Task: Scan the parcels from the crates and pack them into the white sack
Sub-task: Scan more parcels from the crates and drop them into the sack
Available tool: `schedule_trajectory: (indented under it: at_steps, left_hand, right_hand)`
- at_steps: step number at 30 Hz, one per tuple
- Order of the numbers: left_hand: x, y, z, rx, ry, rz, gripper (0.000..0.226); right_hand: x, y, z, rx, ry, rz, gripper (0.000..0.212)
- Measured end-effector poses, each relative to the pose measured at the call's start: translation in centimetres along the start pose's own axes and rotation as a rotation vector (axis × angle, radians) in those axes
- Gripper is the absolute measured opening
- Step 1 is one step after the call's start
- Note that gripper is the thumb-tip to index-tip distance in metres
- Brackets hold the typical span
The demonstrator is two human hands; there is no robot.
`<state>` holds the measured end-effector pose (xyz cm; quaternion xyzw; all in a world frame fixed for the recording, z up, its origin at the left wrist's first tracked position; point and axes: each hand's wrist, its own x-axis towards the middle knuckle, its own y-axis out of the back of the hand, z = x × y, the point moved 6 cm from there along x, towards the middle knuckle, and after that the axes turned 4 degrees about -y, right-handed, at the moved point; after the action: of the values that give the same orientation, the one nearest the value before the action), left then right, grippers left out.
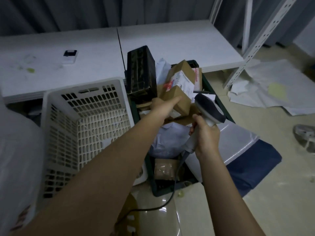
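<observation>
Two crates stand side by side on the floor in front of the low white counter [170, 43]: a white lattice crate [81, 126] on the left that shows almost nothing inside, and a dark green crate [172, 189] on the right heaped with parcels, so the picking is plainly going on from the fuller one; the left hand [163, 106] reaches across into that heap and lies against the lower side of a brown cardboard box [179, 86], thumb stretched along its face, the other fingers hidden behind it, so I cannot tell how firmly it grips, though the box looks tilted up so that its white label [183, 80] faces the scanner; the right hand [204, 133] is curled tight round the handle of the barcode scanner [210, 108], whose head points toward the label from just beside it, the likely reason for holding it so close and level; its cable [172, 191] trails down over the near wall of the green crate to the floor; a tall black box [141, 72] stands upright at the far left corner of the heap, and pale poly bags [168, 140] lie under the cartons; a bulky pale mass at the left edge may be the white sack [15, 150], near enough for a short drop after scanning, though that is a guess; crumpled sheets [265, 87] lie on the floor by the shelf upright [265, 40].
</observation>
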<state>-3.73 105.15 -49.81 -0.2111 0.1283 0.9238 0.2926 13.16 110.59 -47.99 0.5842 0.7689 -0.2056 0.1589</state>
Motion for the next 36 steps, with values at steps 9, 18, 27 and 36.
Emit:
schedule_trajectory:
  at_steps: [9,18,27,36]
  left_hand:
    - [-11.5,13.4,4.1,0.172,-0.372,0.082,0.083]
    - [-28.4,29.1,8.1,0.044,-0.501,0.370,0.077]
    - [-41.2,40.9,4.0,-0.107,-0.574,0.473,0.029]
    - [-46.9,50.7,0.9,0.367,-0.546,0.846,0.064]
  right_hand:
    - [-6.4,-3.8,-2.9,0.092,0.025,-0.193,0.004]
    - [-22.1,-13.8,-8.0,0.095,0.182,-0.519,0.041]
    - [-39.5,-22.4,-3.4,-0.110,0.228,-0.793,0.027]
    - [-45.8,-24.6,0.7,-0.449,0.459,-0.987,0.010]
